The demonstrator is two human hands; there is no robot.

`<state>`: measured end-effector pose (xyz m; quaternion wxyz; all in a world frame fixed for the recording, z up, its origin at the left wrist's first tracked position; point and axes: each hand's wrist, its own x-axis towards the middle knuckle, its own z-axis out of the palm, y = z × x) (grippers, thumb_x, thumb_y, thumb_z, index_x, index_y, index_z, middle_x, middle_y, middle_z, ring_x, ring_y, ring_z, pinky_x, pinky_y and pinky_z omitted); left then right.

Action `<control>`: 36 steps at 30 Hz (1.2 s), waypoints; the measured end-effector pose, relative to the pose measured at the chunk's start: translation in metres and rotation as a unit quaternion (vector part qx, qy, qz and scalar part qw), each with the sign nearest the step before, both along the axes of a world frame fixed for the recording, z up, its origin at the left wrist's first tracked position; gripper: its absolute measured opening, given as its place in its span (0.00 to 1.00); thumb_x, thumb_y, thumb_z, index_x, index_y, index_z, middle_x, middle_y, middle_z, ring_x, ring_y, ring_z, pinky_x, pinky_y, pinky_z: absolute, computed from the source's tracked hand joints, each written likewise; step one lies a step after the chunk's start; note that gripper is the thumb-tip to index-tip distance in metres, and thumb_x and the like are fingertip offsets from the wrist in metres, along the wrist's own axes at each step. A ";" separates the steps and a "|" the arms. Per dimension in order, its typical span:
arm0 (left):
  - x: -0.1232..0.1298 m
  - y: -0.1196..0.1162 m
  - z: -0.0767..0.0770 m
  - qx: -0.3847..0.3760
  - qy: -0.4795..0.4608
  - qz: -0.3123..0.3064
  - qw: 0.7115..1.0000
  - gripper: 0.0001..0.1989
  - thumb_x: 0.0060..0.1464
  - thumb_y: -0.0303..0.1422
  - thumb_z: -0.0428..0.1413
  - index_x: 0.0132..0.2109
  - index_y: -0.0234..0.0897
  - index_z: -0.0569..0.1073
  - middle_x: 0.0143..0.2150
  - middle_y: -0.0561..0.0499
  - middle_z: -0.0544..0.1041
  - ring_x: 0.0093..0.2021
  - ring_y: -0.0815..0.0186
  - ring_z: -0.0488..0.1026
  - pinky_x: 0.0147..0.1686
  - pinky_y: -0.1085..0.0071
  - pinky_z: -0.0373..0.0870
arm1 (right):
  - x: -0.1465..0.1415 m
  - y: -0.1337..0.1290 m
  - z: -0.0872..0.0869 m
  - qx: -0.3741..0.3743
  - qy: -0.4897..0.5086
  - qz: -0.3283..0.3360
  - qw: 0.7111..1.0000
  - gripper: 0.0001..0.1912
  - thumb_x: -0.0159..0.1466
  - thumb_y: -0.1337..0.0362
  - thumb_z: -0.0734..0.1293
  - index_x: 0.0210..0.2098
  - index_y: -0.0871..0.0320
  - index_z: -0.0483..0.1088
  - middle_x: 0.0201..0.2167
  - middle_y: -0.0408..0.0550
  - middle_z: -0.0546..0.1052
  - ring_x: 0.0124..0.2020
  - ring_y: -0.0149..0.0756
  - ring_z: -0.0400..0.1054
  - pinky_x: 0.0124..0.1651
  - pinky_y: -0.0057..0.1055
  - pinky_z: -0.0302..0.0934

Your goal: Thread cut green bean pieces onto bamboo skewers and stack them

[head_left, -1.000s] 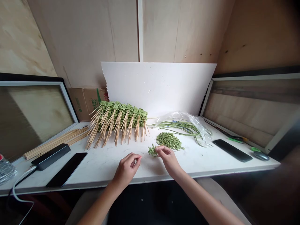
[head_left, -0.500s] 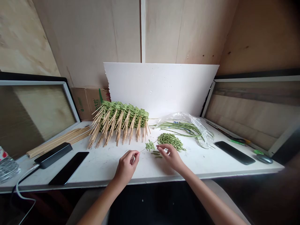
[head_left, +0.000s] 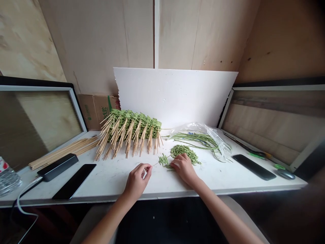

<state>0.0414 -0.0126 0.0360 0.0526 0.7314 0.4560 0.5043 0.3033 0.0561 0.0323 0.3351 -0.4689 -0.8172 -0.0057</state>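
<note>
My left hand pinches the near end of a thin wooden skewer. Several short green bean pieces are threaded crosswise near its far end. My right hand is lowered to the table just right of the skewer, fingers bent together beside loose bean pieces; its fingertips hide whatever they touch. Behind that hand lies a heap of cut bean pieces. At the back left, a large stack of filled bean skewers has its bare stick ends pointing toward me.
Long uncut beans lie by a clear plastic bag. Bare skewers, a black box with a cable and a phone are at left. On the right are another dark phone and a mouse. A white board stands behind.
My right hand has dropped from above the loose bean pieces down to them, its fingers closing in. My left hand still holds the skewer almost in place.
</note>
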 end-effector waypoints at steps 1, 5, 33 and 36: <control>0.000 0.000 0.000 0.000 0.002 -0.001 1.000 0.07 0.67 0.32 0.53 0.42 0.37 0.76 0.37 0.48 0.79 0.35 0.66 0.77 0.33 0.75 0.73 | 0.000 0.000 0.001 -0.004 0.015 0.006 1.000 0.10 0.69 0.62 0.67 0.37 0.50 0.82 0.41 0.55 0.80 0.48 0.55 0.67 0.49 0.48 0.63; -0.001 -0.001 0.003 0.003 0.000 0.000 1.000 0.08 0.67 0.33 0.53 0.42 0.37 0.76 0.36 0.47 0.79 0.34 0.67 0.76 0.30 0.75 0.71 | 0.001 -0.001 0.008 -0.072 0.154 0.024 0.985 0.10 0.67 0.56 0.69 0.38 0.52 0.82 0.40 0.54 0.82 0.47 0.54 0.70 0.47 0.47 0.65; -0.001 0.002 -0.004 -0.022 0.006 0.003 1.000 0.06 0.66 0.32 0.54 0.42 0.39 0.76 0.36 0.50 0.79 0.32 0.68 0.75 0.29 0.77 0.69 | 0.008 -0.001 0.002 0.005 -0.024 -0.026 0.999 0.10 0.69 0.64 0.67 0.40 0.53 0.82 0.42 0.55 0.81 0.50 0.57 0.66 0.48 0.48 0.65; -0.002 0.002 -0.003 -0.023 0.009 0.004 1.000 0.06 0.66 0.32 0.54 0.42 0.38 0.76 0.35 0.51 0.78 0.32 0.68 0.75 0.30 0.77 0.69 | 0.007 0.000 0.003 -0.018 0.030 -0.021 0.999 0.09 0.69 0.62 0.67 0.39 0.54 0.81 0.40 0.55 0.81 0.50 0.56 0.67 0.49 0.48 0.65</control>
